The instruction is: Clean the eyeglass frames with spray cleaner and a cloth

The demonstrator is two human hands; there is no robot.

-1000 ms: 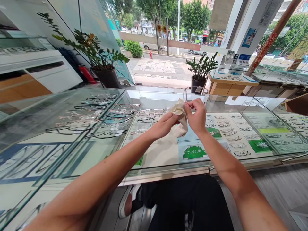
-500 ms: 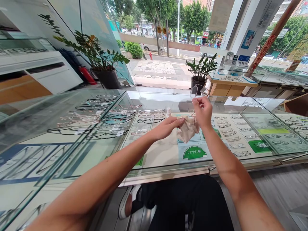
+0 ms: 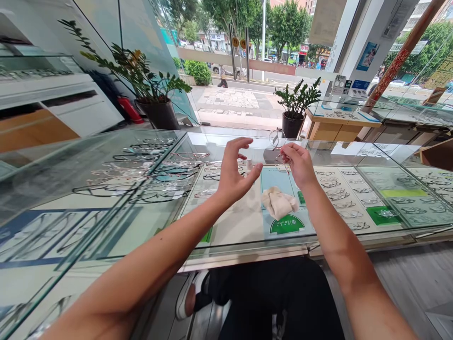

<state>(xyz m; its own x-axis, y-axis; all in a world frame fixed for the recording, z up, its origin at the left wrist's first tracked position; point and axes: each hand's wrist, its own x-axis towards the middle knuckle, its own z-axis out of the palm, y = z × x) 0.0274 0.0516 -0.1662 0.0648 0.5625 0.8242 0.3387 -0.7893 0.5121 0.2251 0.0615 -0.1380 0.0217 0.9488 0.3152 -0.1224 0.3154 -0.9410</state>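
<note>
My right hand (image 3: pixel 298 163) pinches a pair of thin-framed eyeglasses (image 3: pixel 276 138) above the glass counter; one lens stands up beyond the fingertips. To its left, my left hand (image 3: pixel 236 169) is raised with thumb and fingers spread, nothing between them. Near that hand's thumb a small white bottle (image 3: pixel 249 164) stands on the counter, partly hidden. A crumpled beige cloth (image 3: pixel 279 202) lies on the glass below and between both hands, touched by neither. Beneath it a green half-round sign (image 3: pixel 287 225) shows.
Several eyeglasses (image 3: pixel 170 176) lie in rows on the glass counter (image 3: pixel 226 238) to the left. More frames (image 3: pixel 336 189) show under the glass at right. Potted plants (image 3: pixel 296 101) stand beyond the counter, before the window.
My left hand has let go of the cloth, opened and moved left and up. The cloth now rests on the counter. My right hand, still with the eyeglasses, has shifted slightly; the glasses have turned.
</note>
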